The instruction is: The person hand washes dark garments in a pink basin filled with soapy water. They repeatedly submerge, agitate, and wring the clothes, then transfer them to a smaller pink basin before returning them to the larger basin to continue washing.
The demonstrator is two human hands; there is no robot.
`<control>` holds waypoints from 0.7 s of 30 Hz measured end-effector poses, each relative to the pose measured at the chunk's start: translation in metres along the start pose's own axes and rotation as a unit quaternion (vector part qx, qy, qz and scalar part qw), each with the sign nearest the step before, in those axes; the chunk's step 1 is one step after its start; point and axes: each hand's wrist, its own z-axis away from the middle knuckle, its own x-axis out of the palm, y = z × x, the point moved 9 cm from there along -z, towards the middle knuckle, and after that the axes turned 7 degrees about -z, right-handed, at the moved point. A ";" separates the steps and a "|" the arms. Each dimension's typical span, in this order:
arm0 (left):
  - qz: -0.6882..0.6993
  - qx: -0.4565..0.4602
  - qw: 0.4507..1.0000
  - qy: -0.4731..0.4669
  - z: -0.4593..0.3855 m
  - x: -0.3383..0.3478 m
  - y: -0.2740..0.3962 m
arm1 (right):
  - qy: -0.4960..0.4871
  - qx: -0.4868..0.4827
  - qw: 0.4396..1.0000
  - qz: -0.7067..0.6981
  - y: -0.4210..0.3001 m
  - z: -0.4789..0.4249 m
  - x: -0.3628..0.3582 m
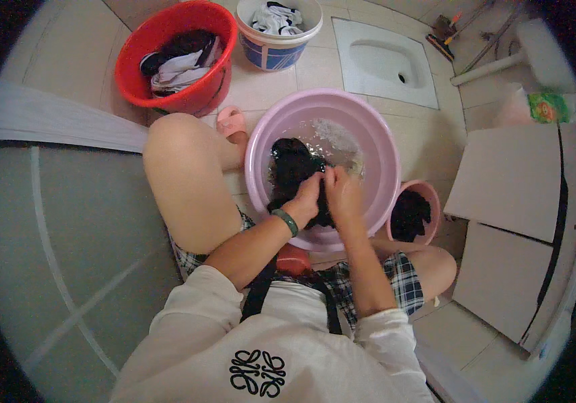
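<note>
Between my knees stands a round pink-purple plastic basin (386,151) with water and white suds in it. A wet black garment (292,163) lies partly in the water, bunched toward the basin's left and near side. My left hand (307,199), with a dark green bangle on its wrist, grips part of the black cloth. Close against it, my right hand (342,194) is curled on the same cloth and looks slightly blurred. The fingertips of both hands meet near the middle of the basin. Some of the cloth hangs below them toward the near rim.
A red bucket (126,65) of dark and white clothes and a white pail (273,48) with white cloth stand beyond. At right are a small pink bucket (434,201) of black cloth and a cabinet (510,176). A squat toilet (386,63) is set into the floor.
</note>
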 end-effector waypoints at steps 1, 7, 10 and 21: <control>-0.002 0.031 0.997 -0.069 0.003 0.005 0.007 | -0.008 -0.011 1.000 0.020 -0.008 0.017 0.005; -0.045 -0.067 0.984 0.156 0.005 -0.019 -0.014 | 0.039 0.071 0.990 -0.113 0.052 -0.002 0.017; -0.115 -0.073 0.989 0.066 0.014 0.007 -0.004 | 0.015 0.093 0.994 -0.063 0.073 -0.004 0.009; -0.570 0.317 0.710 -0.266 0.101 0.135 0.062 | -0.069 0.025 0.963 -0.258 0.053 0.062 -0.032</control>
